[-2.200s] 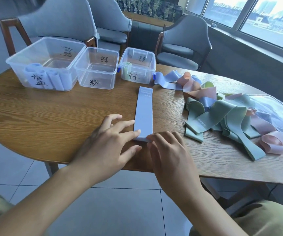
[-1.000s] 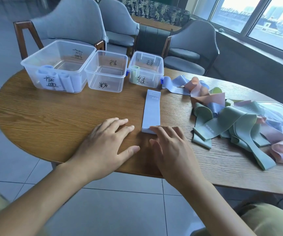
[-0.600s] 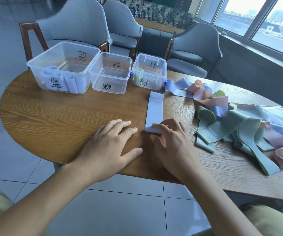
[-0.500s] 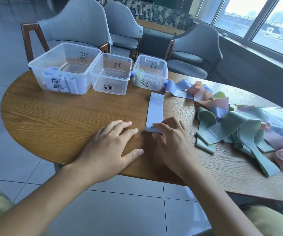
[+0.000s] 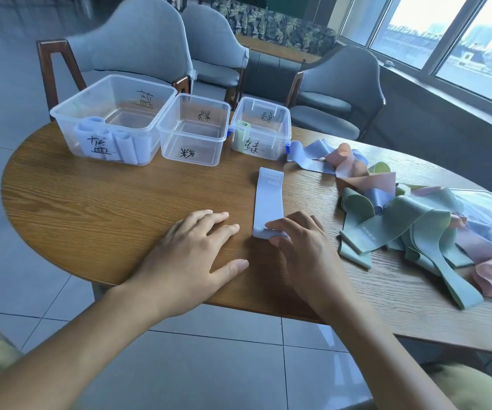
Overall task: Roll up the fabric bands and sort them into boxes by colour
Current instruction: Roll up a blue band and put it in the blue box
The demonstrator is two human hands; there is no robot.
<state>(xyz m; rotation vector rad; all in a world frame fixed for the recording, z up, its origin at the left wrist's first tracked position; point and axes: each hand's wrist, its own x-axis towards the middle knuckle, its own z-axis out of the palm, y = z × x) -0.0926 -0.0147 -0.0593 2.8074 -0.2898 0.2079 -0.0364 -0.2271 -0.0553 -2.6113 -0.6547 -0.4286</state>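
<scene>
Resting on wooden table (image 5: 91, 202), left hand (image 5: 191, 255) spread; right hand (image 5: 303, 247) seemingly pinching blue band (image 5: 269, 199).

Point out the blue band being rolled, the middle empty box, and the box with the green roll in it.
blue band (image 5: 269, 199), head view, flat unrolled stretch.
middle box (image 5: 191, 156), head view, front wall by the label.
green-roll box (image 5: 271, 149), head view, front wall.

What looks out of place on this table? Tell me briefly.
Only the heap of unrolled bands sprawling on the table, which looks like work still waiting. The three boxes stand upright in a row, and the blue band lies straight, its near end rolled under the right hand.
</scene>
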